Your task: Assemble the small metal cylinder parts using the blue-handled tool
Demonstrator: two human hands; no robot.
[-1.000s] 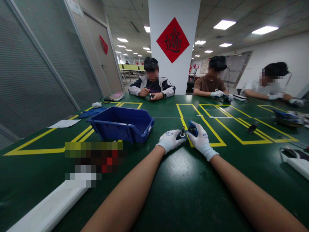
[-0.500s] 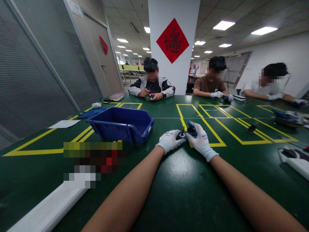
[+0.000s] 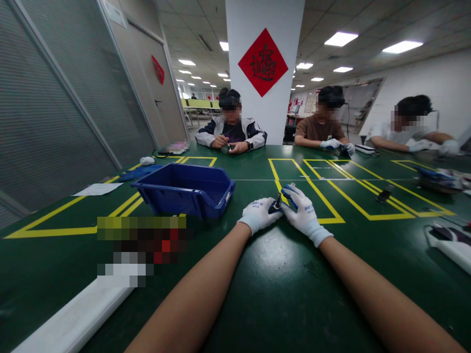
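Observation:
My left hand, in a white glove with blue fingertips, is closed around a small dark metal part with an upright pin, just above or on the green table. Beside it, my right hand, gloved the same way, curls inward with its thumb against or very near that part. Its fingers are bent together, and what lies inside them is hidden. A tiny pale tip shows past the right fingers, too small to name.
A blue plastic bin stands left of my hands. Yellow tape marks rectangles on the green table. A long white object lies front left, its end pixelated. A small dark item lies right. Three people sit opposite, hands occupied.
My right hand's fingers have drawn closer together and toward the part in my left hand, which stays in place. The person at far right has moved a hand back.

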